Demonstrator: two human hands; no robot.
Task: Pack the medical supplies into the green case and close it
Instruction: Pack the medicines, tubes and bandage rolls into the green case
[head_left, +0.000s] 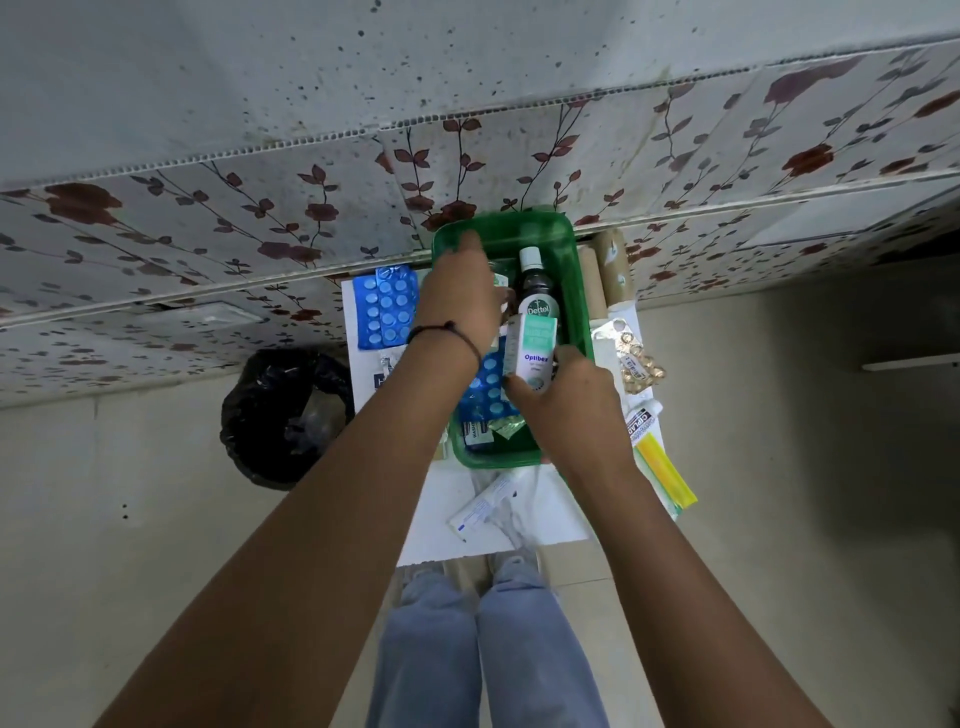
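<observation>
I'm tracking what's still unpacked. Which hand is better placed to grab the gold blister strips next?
Probably the right hand: the gold blister strips lie just beside it, though it holds the Optibex box. The left hand is across the green case.

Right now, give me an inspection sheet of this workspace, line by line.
Surface: small white table, mostly covered with supplies.
Job's things: green case open on the table; Dettol bottle and a blue blister pack lie inside.
Still outside: blue blister strips on the left, gold blister pack, tube and yellow packet on the right, white tube near the front edge, tan rolls behind the case.
Clutter: black bag on the floor, left of the table.
Hands: left hand reaches into the case, grip unclear; right hand holds the Optibex box over the case.
Cables: nothing seen.
Surroundings: floral tiled wall, plain floor.
</observation>
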